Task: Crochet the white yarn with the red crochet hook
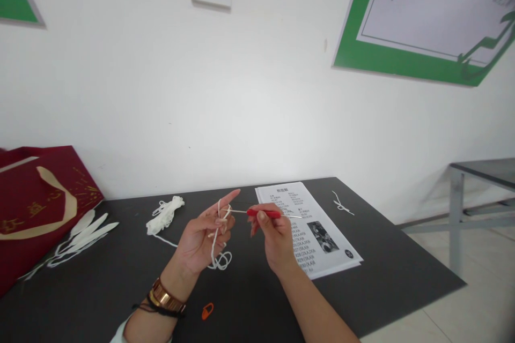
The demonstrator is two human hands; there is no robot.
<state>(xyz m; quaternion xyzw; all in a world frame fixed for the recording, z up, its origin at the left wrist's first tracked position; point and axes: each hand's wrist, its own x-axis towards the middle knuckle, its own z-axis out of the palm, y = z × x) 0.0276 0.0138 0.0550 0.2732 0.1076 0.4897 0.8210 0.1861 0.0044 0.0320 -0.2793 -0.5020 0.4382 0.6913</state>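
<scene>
My left hand (pixel 207 236) is raised over the table, index finger stretched out, with white yarn (pixel 214 241) looped over that finger and pinched by the thumb and other fingers. My right hand (pixel 277 233) grips the red handle of a crochet hook (pixel 263 213). The hook's thin metal shaft points left and reaches the yarn at my left fingers; whether a loop sits on its tip is too small to tell. Loose yarn coils hang below my left hand. A strand runs left to a white yarn bundle (pixel 166 214) on the table.
Printed sheets (pixel 333 265) lie under and beyond my right hand. An orange stitch marker (pixel 207 311) rests near the front of the black table (pixel 249 305). White leaf-shaped pieces (pixel 90 233) and a dark red bag (pixel 36 203) are at left. A short yarn scrap (pixel 341 204) lies at right.
</scene>
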